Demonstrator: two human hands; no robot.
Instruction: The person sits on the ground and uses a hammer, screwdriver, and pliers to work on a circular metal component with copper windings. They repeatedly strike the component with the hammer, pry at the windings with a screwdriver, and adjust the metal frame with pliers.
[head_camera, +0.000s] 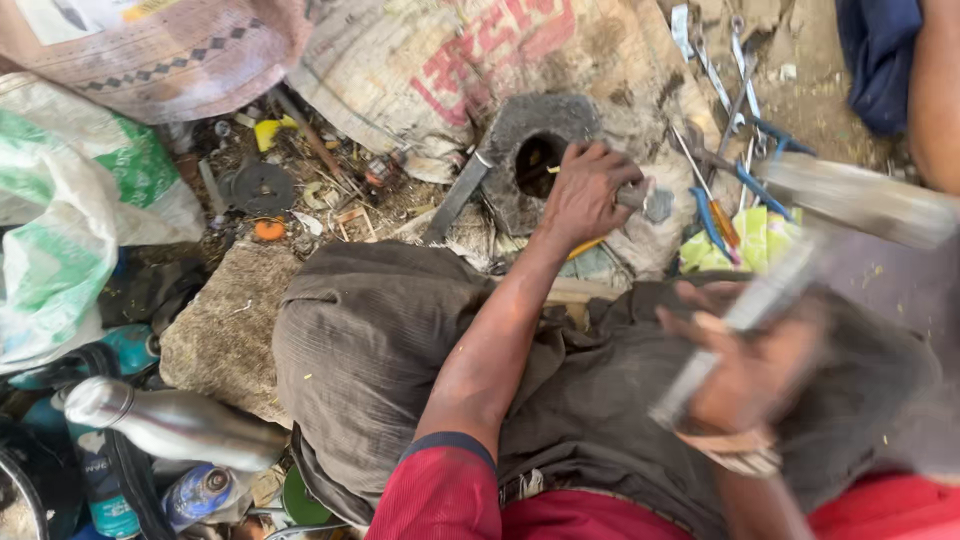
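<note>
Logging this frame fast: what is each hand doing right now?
Left hand: closed on a small metal piece by the iron block.
Right hand: closed on a hammer, raised and blurred.

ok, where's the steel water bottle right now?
The steel bottle lies on its side at lower left in the head view, beside the stone slab.

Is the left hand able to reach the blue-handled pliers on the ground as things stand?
Probably yes: the left hand is already low beside them, and nothing lies over the blue-handled pliers, but its fingers are shut on a small grey metal piece.
</note>
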